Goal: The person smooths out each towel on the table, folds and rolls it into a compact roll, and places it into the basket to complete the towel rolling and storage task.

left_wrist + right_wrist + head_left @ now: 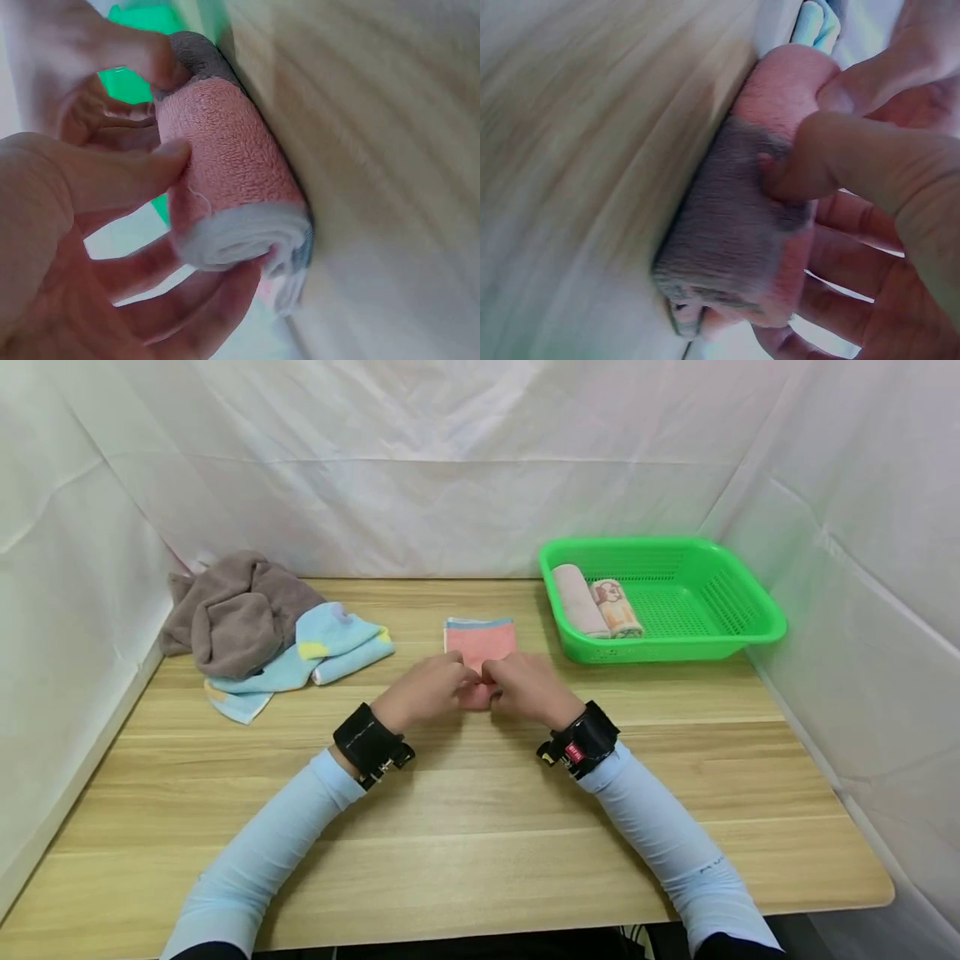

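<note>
The pink towel point(480, 642) lay before you on the wooden table point(465, 860), its far part flat with a blue edge, its near end wound into a roll. Your left hand point(431, 687) held the roll's left end between thumb and curled fingers; your right hand point(531, 685) gripped the other end likewise, thumb on a grey patch. Both hands blocked the roll from above, so how tightly it was wound was hard to judge. On your left, a light-blue towel point(341, 639) with yellow patches lay against a crumpled grey-brown towel point(247, 614). On your right stood a green basket point(675, 650), a pale roll point(579, 602) and a patterned roll point(617, 610) side by side in its left end, near the white curtain point(450, 510)
</note>
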`<state>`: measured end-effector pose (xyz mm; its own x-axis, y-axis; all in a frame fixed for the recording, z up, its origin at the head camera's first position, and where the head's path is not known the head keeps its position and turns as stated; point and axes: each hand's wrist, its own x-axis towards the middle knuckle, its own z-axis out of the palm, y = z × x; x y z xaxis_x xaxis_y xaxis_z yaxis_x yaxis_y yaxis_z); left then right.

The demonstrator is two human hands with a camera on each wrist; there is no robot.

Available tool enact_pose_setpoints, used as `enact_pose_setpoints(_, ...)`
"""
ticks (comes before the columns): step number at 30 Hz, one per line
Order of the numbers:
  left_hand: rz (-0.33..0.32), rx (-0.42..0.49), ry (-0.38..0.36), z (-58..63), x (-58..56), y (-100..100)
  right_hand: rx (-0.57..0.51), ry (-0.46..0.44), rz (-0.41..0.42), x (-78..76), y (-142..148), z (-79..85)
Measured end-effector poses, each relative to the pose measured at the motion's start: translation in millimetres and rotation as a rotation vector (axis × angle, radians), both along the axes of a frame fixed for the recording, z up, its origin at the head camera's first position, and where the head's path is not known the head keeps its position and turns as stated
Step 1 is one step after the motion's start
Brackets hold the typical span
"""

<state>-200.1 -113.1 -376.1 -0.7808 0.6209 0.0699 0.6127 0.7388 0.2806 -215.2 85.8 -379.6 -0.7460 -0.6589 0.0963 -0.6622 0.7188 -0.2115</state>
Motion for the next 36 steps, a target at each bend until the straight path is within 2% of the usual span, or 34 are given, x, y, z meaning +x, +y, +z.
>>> enact_pose_setpoints(3, 0.009, -0.087, 0.132, 1.2, 6.4, 4, -0.061, -0.067, -0.005, -4.9, 4, -4.1)
enact_pose_setpoints(5, 0.018, -0.139, 0.192, 0.3, 9.9, 7, -0.101, -0.121, -0.007, -7.5, 7, -6.4)
enact_pose_setpoints(9, 0.025, -0.176, 0.223, -2.7, 12.8, 9, -0.138, -0.200, -0.005, -10.6, 10, -10.7)
enact_pose_setpoints(12, 0.010, -0.158, 0.214, -5.3, 10.5, 6, -0.134, -0.215, 0.000, -11.4, 10, -11.7)
enact_pose_setpoints(15, 0.001, -0.116, 0.170, -9.9, 5.4, 1, -0.109, -0.168, 0.005, -11.2, 9, -9.4)
enact_pose_setpoints(19, 0.013, -0.032, 0.050, -16.5, -2.5, -7, -0.047, -0.063, 0.010, -5.2, 9, 0.6)
enact_pose_setpoints(23, 0.041, 0.033, -0.073, -16.0, -7.2, -10, 0.002, 0.008, 0.025, -0.7, 6, 4.5)
enact_pose_setpoints(26, 0.037, 0.038, -0.107, -11.5, -7.5, -11, 0.013, 0.025, 0.038, -1.9, 3, 2.0)
enact_pose_setpoints(30, 0.029, 0.021, -0.061, -2.6, -5.0, -12, -0.018, -0.044, 0.023, -5.0, 4, 1.1)
enact_pose_setpoints(36, 0.017, -0.071, 0.112, 5.5, -1.3, -11, -0.089, -0.131, -0.017, -12.9, 9, -2.6)
